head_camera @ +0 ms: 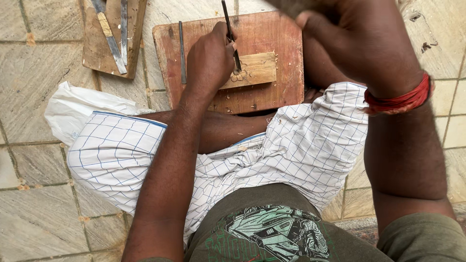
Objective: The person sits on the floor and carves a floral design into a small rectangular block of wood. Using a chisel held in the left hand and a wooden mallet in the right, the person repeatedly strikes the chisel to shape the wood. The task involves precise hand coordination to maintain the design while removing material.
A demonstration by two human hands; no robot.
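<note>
My left hand (209, 60) is curled tight around a thin dark chisel (231, 34), its tip down on the small pale wood block (252, 70), right where the carved bit is. The block sits on a reddish wooden board (272, 34), toward 3 o'clock of my knuckles. My right hand (359, 39) is raised up at 1 o'clock, fingers closed on something cropped off at the top, can't tell what. A spare chisel (182, 53) lies at 9 o'clock of my left hand. Open tile floor (39, 204) on both sides; a second board (92, 43) with tools (112, 41) at 11 o'clock.
</note>
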